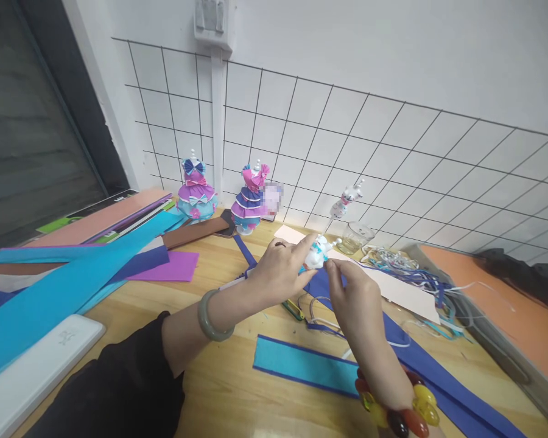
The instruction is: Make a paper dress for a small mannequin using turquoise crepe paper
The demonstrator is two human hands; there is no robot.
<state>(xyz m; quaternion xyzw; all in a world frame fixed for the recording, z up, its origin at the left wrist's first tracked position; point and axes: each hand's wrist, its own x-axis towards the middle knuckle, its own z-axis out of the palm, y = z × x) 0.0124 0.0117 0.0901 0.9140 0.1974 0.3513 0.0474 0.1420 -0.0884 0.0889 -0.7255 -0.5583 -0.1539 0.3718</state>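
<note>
Between my hands is a small white dress-form figure point(316, 253) with bits of turquoise on it, tilted so its neck points right. My left hand point(281, 271) grips it from the left, thumb and fingers on either side. The fingertips of my right hand point(355, 292) are pinched together against the turquoise bit at its right side; what they hold is too small to make out. Below lies a turquoise strip with dark blue edges point(305, 364). A long dark blue strip point(395, 337) runs beneath my right hand, near a yellow-green tool point(293, 309).
Two dressed miniature forms point(196, 193) point(248, 201) stand at the back by the wire grid point(296, 121). Another white form point(346, 199) and a glass point(355, 237) are behind my hands. Coloured sheets point(86, 261) and a white power bank point(50, 371) lie left; scraps point(395, 261) lie right.
</note>
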